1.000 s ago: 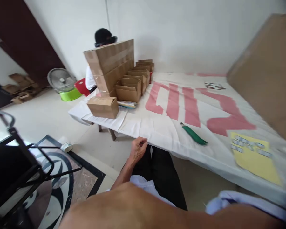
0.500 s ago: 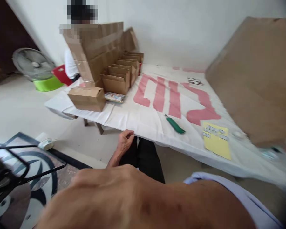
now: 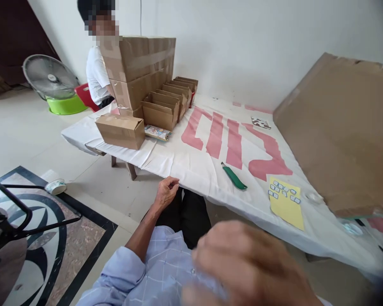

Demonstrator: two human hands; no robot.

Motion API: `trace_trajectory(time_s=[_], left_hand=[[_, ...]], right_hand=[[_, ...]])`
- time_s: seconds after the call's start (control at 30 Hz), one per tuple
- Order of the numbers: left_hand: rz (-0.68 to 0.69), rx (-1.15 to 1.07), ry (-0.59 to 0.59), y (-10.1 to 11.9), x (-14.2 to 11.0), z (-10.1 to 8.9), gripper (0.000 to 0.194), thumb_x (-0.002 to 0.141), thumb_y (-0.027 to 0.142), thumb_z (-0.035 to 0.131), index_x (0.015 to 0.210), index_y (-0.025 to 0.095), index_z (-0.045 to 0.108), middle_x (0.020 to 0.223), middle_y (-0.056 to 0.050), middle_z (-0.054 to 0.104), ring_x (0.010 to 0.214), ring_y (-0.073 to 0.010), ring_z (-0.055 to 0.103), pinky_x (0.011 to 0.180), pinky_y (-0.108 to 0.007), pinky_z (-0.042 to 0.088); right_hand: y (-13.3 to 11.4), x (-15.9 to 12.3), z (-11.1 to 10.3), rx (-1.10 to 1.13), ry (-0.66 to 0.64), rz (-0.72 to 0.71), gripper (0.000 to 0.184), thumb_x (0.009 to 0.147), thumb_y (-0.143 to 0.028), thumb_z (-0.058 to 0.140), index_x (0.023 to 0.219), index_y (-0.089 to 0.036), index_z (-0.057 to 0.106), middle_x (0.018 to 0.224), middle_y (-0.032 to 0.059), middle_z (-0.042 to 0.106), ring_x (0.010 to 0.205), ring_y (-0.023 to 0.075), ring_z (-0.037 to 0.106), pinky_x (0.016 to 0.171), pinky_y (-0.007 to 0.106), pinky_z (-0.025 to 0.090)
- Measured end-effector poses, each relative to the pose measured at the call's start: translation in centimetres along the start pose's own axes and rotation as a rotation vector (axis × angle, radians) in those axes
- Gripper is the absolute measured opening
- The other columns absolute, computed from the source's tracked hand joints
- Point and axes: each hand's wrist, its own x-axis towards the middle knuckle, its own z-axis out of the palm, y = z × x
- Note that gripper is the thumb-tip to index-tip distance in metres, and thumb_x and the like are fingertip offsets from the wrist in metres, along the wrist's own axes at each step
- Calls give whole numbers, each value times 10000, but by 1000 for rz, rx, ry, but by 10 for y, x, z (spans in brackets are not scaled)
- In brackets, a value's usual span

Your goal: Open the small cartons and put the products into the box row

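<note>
My left hand (image 3: 166, 192) rests at the front edge of the table with its fingers curled together, touching the white tablecloth (image 3: 191, 174). Whatever it may pinch there is hidden. Large and blurred, my right hand (image 3: 249, 265) is close to the camera over my lap, apart from the table. Its fingers look bent, but motion smears them. A green-handled knife (image 3: 234, 177) lies on the cloth beyond my hands. To its right is a yellow sheet (image 3: 287, 212) carrying several small blue-edged white stickers.
Stacked cardboard boxes (image 3: 132, 91), a row of open boxes (image 3: 161, 114), a closed box (image 3: 121, 131) and a colourful packet (image 3: 158, 132) stand at left. A large cardboard piece (image 3: 341, 136) leans at right. A person (image 3: 98, 76) sits behind the stack, near a fan (image 3: 51, 78).
My right hand has moved from across the bottom of the view toward the lower right, uncovering my shirt. My left hand stays at the table edge. The view has shifted slightly.
</note>
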Motion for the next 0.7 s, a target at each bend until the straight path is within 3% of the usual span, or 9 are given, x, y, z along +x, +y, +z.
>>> trace_trajectory(time_s=[0.07,0.13,0.23,0.3,0.37,0.43,0.53,0.63,0.7], left_hand=[[3,11,-9,1,0,2,135,878,158,721,946,225,816,911,-48,819,825,-204,761,757,-324,617],[0,24,-4,1,1,2,169,868,146,713,962,231,826,935,-46,827,840,-208,764,750,-324,609],[-8,32,15,2,1,1,199,863,144,707,980,237,838,933,-40,823,852,-207,764,748,-319,606],[-9,33,22,1,1,0,200,868,146,700,985,233,838,920,-40,815,850,-203,760,747,-313,607],[8,39,24,0,4,-5,193,884,158,691,996,228,832,929,-44,809,850,-198,755,746,-307,609],[61,65,55,-2,14,-19,182,894,182,692,1012,230,821,969,-57,803,872,-204,751,740,-310,612],[175,194,227,-3,54,-68,180,893,241,726,1056,239,801,1078,-96,780,1003,-253,740,779,-354,632],[205,430,503,1,121,-150,272,904,403,779,1099,213,773,1158,-121,730,1184,-320,679,1049,-511,612],[101,592,647,7,170,-208,497,929,573,765,1195,154,732,1264,-116,691,1349,-363,591,1198,-622,497]], right_hand=[[38,-16,12,-102,80,15,334,998,-174,715,1277,-340,793,1065,32,804,988,242,770,849,391,681],[96,-32,27,-228,77,87,318,1034,-174,647,1308,-272,775,1096,76,799,1018,259,761,908,422,663],[188,-67,41,-456,-56,431,297,1071,-264,577,1278,-191,777,1206,160,786,1182,337,725,1011,484,624],[237,-97,43,-571,-174,717,332,1047,-283,597,1295,-143,767,1269,204,766,1243,376,694,1053,506,595],[269,-125,41,-664,-279,959,377,1042,-316,604,1322,-112,752,1315,236,737,1279,400,665,1078,517,567],[288,-148,39,-711,-342,1093,430,1062,-358,579,1365,-91,728,1362,258,708,1326,407,635,1082,506,547],[302,-169,40,-722,-369,1175,493,1085,-425,545,1415,-93,699,1387,257,686,1338,397,624,1046,476,532],[309,-179,46,-724,-356,1150,482,1094,-440,515,1390,-113,710,1362,236,692,1292,382,630,1013,457,516],[312,-185,51,-740,-337,1111,447,1094,-427,499,1328,-126,733,1309,225,705,1245,377,631,993,458,508]])
